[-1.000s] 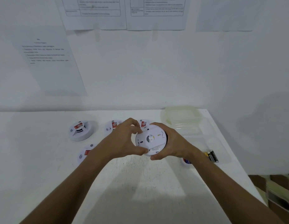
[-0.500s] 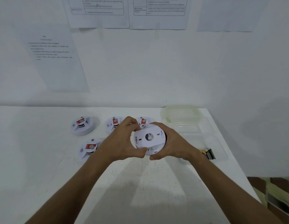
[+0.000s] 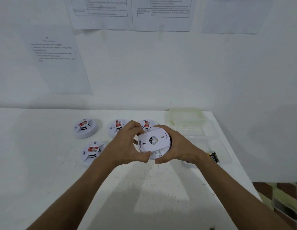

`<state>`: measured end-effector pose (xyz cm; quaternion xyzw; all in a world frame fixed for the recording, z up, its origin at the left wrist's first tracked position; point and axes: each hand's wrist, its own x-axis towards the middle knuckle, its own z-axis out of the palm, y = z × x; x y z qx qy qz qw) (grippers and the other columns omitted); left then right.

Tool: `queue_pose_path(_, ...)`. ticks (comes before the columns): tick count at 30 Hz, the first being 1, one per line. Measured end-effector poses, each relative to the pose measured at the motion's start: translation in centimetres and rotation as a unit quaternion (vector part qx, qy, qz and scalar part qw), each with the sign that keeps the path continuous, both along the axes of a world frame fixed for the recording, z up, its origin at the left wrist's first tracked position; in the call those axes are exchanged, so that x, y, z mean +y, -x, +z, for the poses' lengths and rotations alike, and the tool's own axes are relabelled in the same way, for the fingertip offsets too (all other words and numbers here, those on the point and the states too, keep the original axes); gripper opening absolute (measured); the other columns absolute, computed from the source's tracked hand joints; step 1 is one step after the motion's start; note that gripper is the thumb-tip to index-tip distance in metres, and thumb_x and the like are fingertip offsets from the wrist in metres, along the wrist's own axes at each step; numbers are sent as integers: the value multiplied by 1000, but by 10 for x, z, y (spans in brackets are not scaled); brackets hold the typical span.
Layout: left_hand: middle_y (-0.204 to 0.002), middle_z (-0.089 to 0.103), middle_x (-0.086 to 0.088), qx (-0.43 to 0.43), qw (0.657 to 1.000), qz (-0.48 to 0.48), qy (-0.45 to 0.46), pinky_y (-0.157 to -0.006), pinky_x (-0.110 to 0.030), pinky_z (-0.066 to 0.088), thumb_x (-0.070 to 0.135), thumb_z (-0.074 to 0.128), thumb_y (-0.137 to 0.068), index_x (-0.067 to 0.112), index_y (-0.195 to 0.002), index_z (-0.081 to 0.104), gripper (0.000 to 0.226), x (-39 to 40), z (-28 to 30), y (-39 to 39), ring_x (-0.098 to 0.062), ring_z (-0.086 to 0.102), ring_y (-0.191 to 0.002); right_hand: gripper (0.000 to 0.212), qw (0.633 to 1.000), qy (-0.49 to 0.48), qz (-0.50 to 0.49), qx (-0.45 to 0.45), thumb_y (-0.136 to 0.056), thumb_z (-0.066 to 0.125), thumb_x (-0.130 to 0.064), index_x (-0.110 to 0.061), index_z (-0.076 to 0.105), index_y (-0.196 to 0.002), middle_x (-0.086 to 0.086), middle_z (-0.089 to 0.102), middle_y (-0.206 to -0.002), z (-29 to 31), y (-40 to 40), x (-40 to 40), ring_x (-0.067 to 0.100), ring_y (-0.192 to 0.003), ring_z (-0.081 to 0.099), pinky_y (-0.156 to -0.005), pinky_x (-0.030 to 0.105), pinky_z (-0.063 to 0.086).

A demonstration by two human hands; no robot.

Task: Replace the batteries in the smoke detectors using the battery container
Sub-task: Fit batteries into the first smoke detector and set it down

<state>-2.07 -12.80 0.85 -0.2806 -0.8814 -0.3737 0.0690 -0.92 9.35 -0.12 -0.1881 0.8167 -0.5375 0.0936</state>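
Both hands on one smoke detector, held above the table, back plate toward the person. Left hand pinches the plate's left edge, right hand wraps the body from the right. Plate sits skewed off the body, probably twisting apart. Batteries lie nearer the right hand.

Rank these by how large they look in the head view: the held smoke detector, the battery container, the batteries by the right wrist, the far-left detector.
1. Battery container
2. Held smoke detector and far-left detector: alike; the held one is nearer, so unranked
3. Batteries
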Motion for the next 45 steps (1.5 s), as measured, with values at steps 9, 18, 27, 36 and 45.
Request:
queue_pose_path(9, -98, 54, 11, 40, 993, 63, -88, -57, -12, 52, 48, 76, -53, 25, -93, 60, 49, -10, -17, -1, -3, 57, -87, 91, 999, 17, -41, 14, -57, 90, 6, -27, 49, -131, -9, 62, -124, 4, 1, 19, 9, -112, 60, -89, 24, 53)
queue_pose_path(18, -96, 51, 10, -92, 988, 112, 52, -59, -11, 43, 44, 82, -55, 20, -90, 61, 47, -29, -77, -16, -4, 54, -74, 92, 998, -15, -59, 15, -56, 92, 0, -27, 49, -132, -13, 61, -123, 9, -4, 47, 5, -114, 58, -91, 20, 52)
queue_pose_path(27, -126, 52, 5, -109, 983, 102, 107, -78, -21, 48, 46, 72, -76, 18, -131, 54, 64, -19, -56, -14, -6, 57, -88, 94, 999, -26, -36, -6, -56, 92, -1, -27, 47, -134, -13, 61, -123, 4, -1, 42, 2, -113, 57, -88, 17, 51)
queue_pose_path(36, -122, 64, 12, -100, 994, -6, 44, -68, -22, 59, 30, 76, -74, 25, -132, 57, 61, 11, 15, -3, 5, 66, -84, 95, 1000, -28, -4, -5, -58, 92, -1, -22, 44, -137, -7, 59, -126, 4, 0, 27, 7, -114, 57, -91, 20, 51)
queue_pose_path(45, -105, 71, 0, -89, 985, -25, 143, -67, -40, 60, 29, 82, -66, 19, -118, 66, 55, 22, 31, 5, -15, 69, -79, 96, 1000, -13, -21, 6, -56, 92, -1, -21, 45, -137, -6, 61, -125, 1, -3, 22, 10, -114, 58, -90, 21, 51)
